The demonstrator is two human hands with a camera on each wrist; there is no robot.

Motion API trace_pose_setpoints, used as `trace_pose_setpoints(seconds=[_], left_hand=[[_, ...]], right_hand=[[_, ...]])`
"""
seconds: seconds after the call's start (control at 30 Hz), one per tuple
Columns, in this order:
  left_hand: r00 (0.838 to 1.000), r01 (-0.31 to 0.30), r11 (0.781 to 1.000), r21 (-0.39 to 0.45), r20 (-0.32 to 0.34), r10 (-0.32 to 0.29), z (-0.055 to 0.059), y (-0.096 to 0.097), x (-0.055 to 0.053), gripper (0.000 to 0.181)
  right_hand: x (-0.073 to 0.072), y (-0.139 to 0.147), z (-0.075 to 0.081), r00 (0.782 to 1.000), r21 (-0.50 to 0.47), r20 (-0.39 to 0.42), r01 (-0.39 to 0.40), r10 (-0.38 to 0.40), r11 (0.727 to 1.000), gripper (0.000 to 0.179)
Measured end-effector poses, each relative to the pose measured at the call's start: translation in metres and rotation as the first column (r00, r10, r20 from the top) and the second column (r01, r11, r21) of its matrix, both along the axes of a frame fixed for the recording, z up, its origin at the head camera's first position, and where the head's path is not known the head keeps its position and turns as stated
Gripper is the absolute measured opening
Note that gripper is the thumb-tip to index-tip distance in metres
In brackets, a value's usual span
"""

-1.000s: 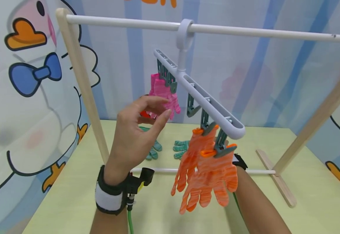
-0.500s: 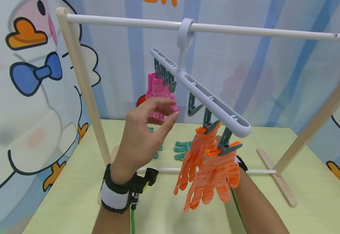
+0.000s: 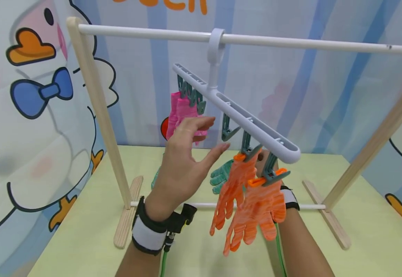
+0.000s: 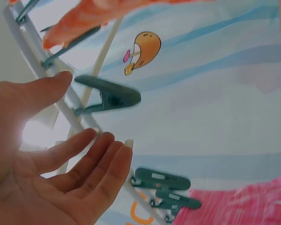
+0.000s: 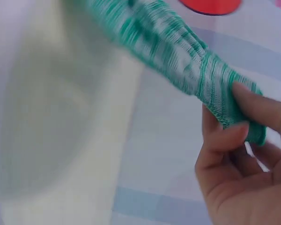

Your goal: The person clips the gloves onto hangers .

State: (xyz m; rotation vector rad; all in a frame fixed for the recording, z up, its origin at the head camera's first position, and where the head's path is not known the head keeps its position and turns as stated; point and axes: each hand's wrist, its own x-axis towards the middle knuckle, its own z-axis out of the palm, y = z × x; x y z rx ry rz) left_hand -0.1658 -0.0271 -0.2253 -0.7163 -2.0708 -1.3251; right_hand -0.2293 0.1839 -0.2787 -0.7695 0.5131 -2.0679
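My right hand (image 5: 253, 173) pinches the cuff of a green striped glove (image 5: 178, 61) between thumb and fingers, as the right wrist view shows. From the head, that hand is largely hidden behind two orange gloves (image 3: 253, 207) clipped at the hanger's near end. My left hand (image 3: 187, 161) is raised beside the hanger (image 3: 256, 130), thumb and fingers spread apart. Between them, in the left wrist view, hangs a dark green clip (image 4: 110, 91) with nothing in it. Two pink gloves (image 3: 183, 109) hang from clips at the far end.
The hanger hooks over the white top rod (image 3: 145, 32) of a wooden-legged rack. A lower white rod (image 3: 204, 206) crosses close to the pale table (image 3: 90, 238). Another green glove (image 3: 155, 179) shows partly behind my left hand. A printed cartoon backdrop (image 3: 256, 77) stands behind.
My left hand has moved right, closer to the bare clip, and its thumb and fingers have spread wider. The green glove in my right hand has risen. The hanger has swung slightly.
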Motion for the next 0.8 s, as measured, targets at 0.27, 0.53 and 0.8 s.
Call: trace_pose_setpoints(seconds=[0.27,0.53,0.8], left_hand=[[0.999,-0.012,0.999,0.036,-0.038,0.013,0.002,0.017,-0.004,0.056],[0.995,-0.024,0.996,0.084,-0.092,0.032,0.005,0.014,-0.012,0.053],[0.990,-0.049,0.995,0.090,-0.126,0.060,0.007,0.011,-0.014,0.051]], right_hand=[[0.031,-0.014,0.021,0.185,0.259,-0.791,0.965,-0.583,-0.044,0.030],[-0.027,0.010,-0.023,0.359,-0.008,-0.496,0.909,-0.791,0.417,0.009],[-0.092,0.022,-0.060,0.676,0.198,-0.644,0.598,-0.357,0.777,0.041]])
